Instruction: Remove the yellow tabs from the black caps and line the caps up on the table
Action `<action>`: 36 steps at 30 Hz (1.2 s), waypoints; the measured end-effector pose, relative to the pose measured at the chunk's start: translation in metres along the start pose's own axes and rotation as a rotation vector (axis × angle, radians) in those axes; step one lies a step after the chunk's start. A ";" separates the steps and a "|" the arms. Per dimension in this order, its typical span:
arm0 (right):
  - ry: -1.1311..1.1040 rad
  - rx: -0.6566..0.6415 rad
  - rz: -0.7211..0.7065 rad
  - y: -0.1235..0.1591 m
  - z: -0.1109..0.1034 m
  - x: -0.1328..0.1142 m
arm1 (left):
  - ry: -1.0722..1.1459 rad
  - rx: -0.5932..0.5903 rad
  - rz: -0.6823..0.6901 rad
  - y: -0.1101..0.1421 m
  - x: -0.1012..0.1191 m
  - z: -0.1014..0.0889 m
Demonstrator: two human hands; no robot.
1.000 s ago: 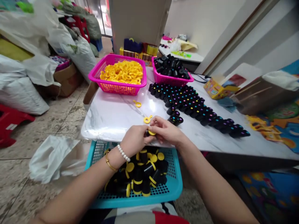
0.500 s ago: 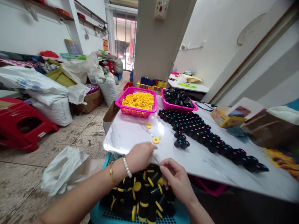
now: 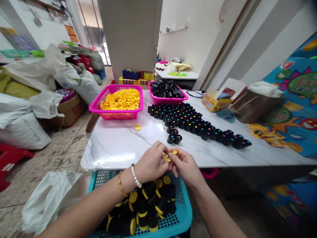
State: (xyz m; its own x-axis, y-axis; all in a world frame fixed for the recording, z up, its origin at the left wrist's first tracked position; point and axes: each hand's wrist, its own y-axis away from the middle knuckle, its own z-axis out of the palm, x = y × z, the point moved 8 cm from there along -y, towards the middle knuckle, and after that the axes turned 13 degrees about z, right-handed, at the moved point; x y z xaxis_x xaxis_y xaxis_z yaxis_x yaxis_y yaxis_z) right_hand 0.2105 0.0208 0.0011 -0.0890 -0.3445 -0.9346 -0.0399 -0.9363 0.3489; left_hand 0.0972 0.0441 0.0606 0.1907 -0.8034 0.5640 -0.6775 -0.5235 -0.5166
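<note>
Just above the table's front edge, my left hand (image 3: 155,162) and my right hand (image 3: 187,167) meet with fingers pinched around a small yellow plastic ring (image 3: 166,157) that has a round tab. Part of the ring is hidden by the fingers. Below them sits a teal basket (image 3: 185,211) full of black cylinders with yellow ends (image 3: 148,215). Another yellow ring (image 3: 137,127) lies on the white table (image 3: 119,145) ahead of my hands. To its right stand rows of black cylinders (image 3: 190,122) with coloured dots on top, a small group nearest me.
A pink basket (image 3: 112,115) of yellow rings stands at the table's back left. A second pink basket (image 3: 168,100) holds black parts. Small yellow boxes (image 3: 214,103) and a brown container (image 3: 255,102) are at the right. A white bag (image 3: 47,201) lies on the floor.
The view has turned right. One of the two yellow rings on the table is now between my hands, which have come together.
</note>
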 end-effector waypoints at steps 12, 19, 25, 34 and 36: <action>-0.072 0.158 -0.043 0.012 -0.044 0.008 | -0.223 0.050 -0.152 -0.045 -0.056 0.022; -0.068 0.104 -0.015 0.000 -0.018 -0.007 | -0.261 0.139 -0.319 0.042 -0.048 -0.033; 0.098 -0.070 -0.016 -0.028 0.051 -0.025 | -0.312 0.181 -0.230 0.058 -0.042 -0.036; 0.264 -0.023 -0.045 -0.046 0.069 -0.023 | -0.352 0.133 -0.239 0.059 -0.047 -0.034; 0.269 -0.049 -0.026 -0.046 0.071 -0.020 | -0.361 0.122 -0.250 0.060 -0.048 -0.034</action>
State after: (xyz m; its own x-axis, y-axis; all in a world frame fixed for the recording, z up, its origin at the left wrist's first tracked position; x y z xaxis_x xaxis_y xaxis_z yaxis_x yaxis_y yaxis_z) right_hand 0.1433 0.0757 0.0082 0.1795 -0.3204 -0.9301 0.0101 -0.9448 0.3274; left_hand 0.0236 0.0607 0.0242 0.5880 -0.6841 0.4317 -0.4948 -0.7263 -0.4770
